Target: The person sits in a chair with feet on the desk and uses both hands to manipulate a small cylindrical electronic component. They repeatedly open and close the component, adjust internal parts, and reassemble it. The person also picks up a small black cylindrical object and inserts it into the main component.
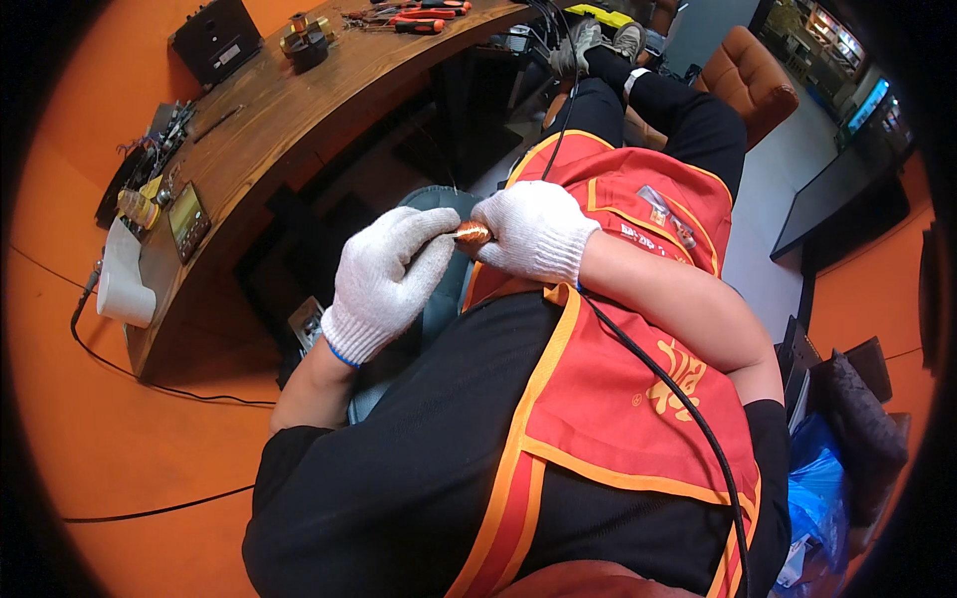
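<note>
Step in hand: a small copper-coloured coil [473, 234] is being worked between both gloved hands, held over the lap, well clear of the wooden surface [289, 110].
Left hand [387, 279]: grip closed, fingertips pinched at the coil's left end.
Right hand [533, 231]: grip wrapped about the coil's right end; a thin wire may run up from it, though it is too fine to tell.
Next move: judged to call for steady tension and a firm pinch.
Tools: red-handled pliers [419, 20] lie untouched on the surface.
</note>
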{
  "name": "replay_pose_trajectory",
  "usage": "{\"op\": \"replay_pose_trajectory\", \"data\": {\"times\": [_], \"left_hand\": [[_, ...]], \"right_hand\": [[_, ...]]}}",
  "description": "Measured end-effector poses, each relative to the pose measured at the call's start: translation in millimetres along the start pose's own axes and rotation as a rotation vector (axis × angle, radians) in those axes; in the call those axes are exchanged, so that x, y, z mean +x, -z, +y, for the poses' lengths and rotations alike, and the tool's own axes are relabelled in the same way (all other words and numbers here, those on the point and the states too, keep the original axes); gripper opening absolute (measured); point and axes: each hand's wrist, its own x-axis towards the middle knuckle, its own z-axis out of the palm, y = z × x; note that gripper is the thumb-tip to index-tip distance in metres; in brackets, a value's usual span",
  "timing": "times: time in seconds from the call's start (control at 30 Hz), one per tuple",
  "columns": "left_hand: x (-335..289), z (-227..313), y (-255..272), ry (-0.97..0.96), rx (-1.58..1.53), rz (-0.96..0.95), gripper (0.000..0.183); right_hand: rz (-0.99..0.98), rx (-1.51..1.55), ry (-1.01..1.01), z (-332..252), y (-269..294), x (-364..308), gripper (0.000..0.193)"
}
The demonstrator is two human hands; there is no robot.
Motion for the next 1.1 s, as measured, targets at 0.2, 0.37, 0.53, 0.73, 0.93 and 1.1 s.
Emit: {"op": "replay_pose_trajectory", "data": {"times": [0.2,0.37,0.53,0.73,0.93,1.1], "left_hand": [[2.5,-0.1,-2.5,-0.033,0.058,-0.023,0.023],[1.4,-1.5,-3.9,-0.001,0.06,-0.046,0.026],[3.6,-3.8,-4.8,-0.091,0.103,-0.011,0.028],[5.2,-2.1,-4.3,-0.13,0.159,-0.02,0.031],[2.0,0.5,-1.8,-0.014,0.219,-0.168,0.034],[2.2,-5.4,-0.6,0.047,0.041,-0.041,0.033]], "right_hand": [[-0.032,-0.029,-0.012,-3.6,3.3,-0.5,0.032],[-0.023,-0.155,-0.033,-10.2,7.7,-3.0,0.036],[0.133,-0.093,0.039,-4.6,1.6,-4.1,0.038],[-0.008,0.168,0.109,4.8,-3.4,1.7,0.037],[0.003,-0.101,0.07,2.8,-5.6,0.2,0.039],[0.114,0.57,0.303,16.7,-4.4,1.2,0.051]]}}
